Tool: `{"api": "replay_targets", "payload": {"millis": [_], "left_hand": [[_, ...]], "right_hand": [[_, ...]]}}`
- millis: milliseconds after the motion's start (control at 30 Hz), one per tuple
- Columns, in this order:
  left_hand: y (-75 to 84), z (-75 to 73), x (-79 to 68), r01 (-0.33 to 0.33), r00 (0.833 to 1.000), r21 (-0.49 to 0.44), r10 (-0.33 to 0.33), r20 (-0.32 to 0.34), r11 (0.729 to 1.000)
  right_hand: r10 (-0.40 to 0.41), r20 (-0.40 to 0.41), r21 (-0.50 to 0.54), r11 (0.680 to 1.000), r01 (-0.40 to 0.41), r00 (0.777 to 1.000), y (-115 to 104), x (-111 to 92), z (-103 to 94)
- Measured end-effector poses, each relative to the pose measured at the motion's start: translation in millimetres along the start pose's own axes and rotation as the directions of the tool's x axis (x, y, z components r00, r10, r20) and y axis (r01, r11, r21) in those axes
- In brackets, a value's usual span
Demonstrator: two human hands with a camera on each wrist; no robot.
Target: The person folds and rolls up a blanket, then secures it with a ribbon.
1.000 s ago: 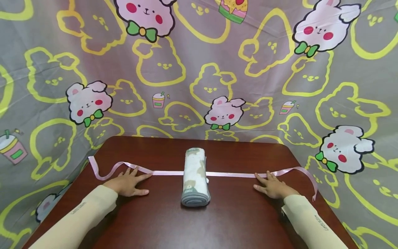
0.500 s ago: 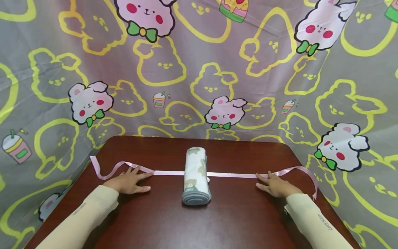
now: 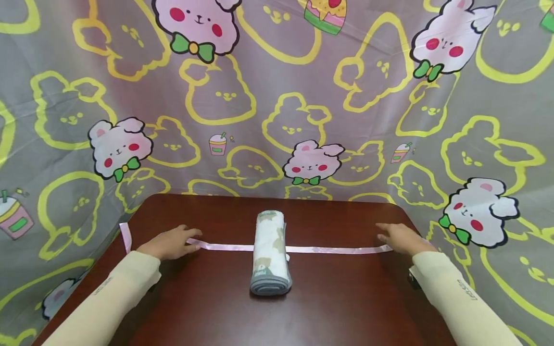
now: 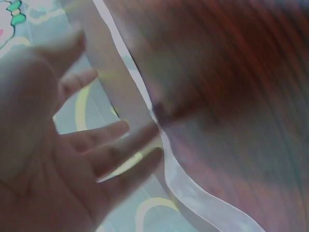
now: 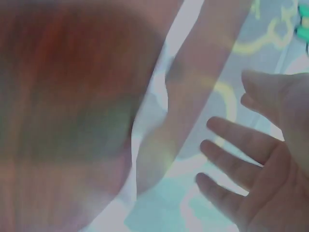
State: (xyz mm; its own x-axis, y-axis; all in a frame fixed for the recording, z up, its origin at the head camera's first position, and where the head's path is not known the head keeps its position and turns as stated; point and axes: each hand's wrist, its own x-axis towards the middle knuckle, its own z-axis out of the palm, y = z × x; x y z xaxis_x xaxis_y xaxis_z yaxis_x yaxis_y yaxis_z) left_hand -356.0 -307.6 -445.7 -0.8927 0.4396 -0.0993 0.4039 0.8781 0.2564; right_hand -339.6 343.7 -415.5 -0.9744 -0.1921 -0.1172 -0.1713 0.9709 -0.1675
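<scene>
A rolled towel (image 3: 269,252), white with tan bear prints and a grey edge, lies in the middle of the table, pointing away from me. A pink satin ribbon (image 3: 335,250) runs crosswise beneath it, out to both sides. My left hand (image 3: 169,243) hovers at the ribbon's left part, fingers spread; in the left wrist view the ribbon (image 4: 133,67) passes by the fingertips, holding unseen. At the right part, my right hand (image 3: 403,239) is raised with loose fingers; the right wrist view shows the ribbon (image 5: 154,101) apart from them. Each hand hides some ribbon.
The dark red-brown wooden table (image 3: 207,298) has rounded far corners. A grey cloth (image 3: 255,110) printed with yellow outlines and white rabbit faces hangs behind it and along both sides.
Both hands have come up off the ribbon they were pressing flat. The right hand has shifted outward and away, the left slightly outward. The towel stays in place.
</scene>
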Motion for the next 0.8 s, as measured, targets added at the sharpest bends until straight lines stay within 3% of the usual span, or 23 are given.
{"api": "replay_targets", "payload": {"millis": [100, 200, 367, 500, 633, 800], "left_hand": [[-13.6, -1.9, 5.9, 0.002, 0.997, 0.035, 0.000, -0.077, 0.999], [-24.9, 1.4, 12.2, -0.003, 0.995, 0.056, 0.009, -0.103, 0.998], [-40.2, 6.9, 16.7, 0.034, 0.998, 0.029, -0.033, -0.061, 0.999], [-46.4, 7.4, 16.6, 0.042, 0.998, 0.035, -0.040, -0.044, 0.999], [-48.8, 7.5, 15.9, 0.041, 0.999, -0.017, -0.041, -0.017, 0.999], [-49.6, 5.6, 13.9, 0.055, 0.998, -0.088, -0.054, 0.011, 0.995]], "right_hand": [[0.019, 0.030, 0.011, 1.000, -0.020, 0.999, 17.9, 9.6, -9.5], [0.039, 0.093, 0.027, 0.999, -0.041, 0.995, 37.6, 12.4, -7.5], [0.064, 0.158, 0.051, 0.996, -0.072, 0.985, 62.7, 10.2, 6.7], [0.006, 0.162, 0.062, 0.998, -0.016, 0.987, 69.4, 5.0, 13.5], [-0.060, 0.172, 0.103, 0.994, 0.042, 0.983, 71.3, 3.6, 16.9], [-0.026, 0.112, 0.126, 0.992, 0.012, 0.993, 73.8, 14.3, 13.9]]}}
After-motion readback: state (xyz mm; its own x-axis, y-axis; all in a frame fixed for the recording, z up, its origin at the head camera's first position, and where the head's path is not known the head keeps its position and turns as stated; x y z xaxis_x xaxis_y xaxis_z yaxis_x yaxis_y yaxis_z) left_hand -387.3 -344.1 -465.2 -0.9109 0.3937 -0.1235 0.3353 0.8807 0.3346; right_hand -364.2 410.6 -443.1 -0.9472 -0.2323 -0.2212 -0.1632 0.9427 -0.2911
